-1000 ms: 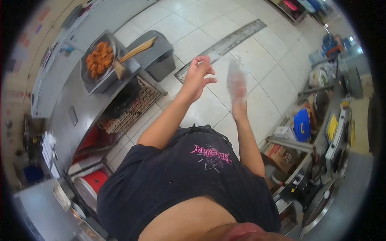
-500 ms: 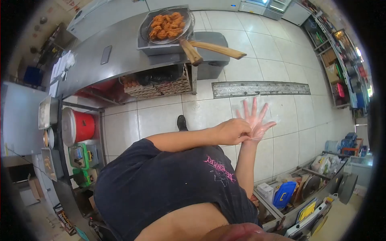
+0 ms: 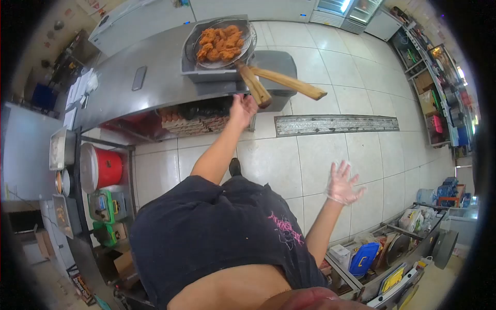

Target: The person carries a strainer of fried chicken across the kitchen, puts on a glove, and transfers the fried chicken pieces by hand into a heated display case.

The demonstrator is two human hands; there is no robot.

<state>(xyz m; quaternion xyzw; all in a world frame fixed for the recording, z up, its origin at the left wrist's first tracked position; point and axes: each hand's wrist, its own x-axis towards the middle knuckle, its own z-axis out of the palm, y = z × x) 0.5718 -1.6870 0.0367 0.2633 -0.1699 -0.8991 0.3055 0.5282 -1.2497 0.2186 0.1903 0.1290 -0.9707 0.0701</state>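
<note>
Clear plastic glove (image 3: pixel 336 196) covers the right hand (image 3: pixel 343 185), its fingers loosely spread, more bent than half a second ago. The left hand (image 3: pixel 243 110), then pinching the cuff, now sits well apart, fingers half curled, just beside a wooden handle (image 3: pixel 253 87); I cannot tell whether they touch. Fried pieces (image 3: pixel 221 44) lie beyond that hand.
</note>
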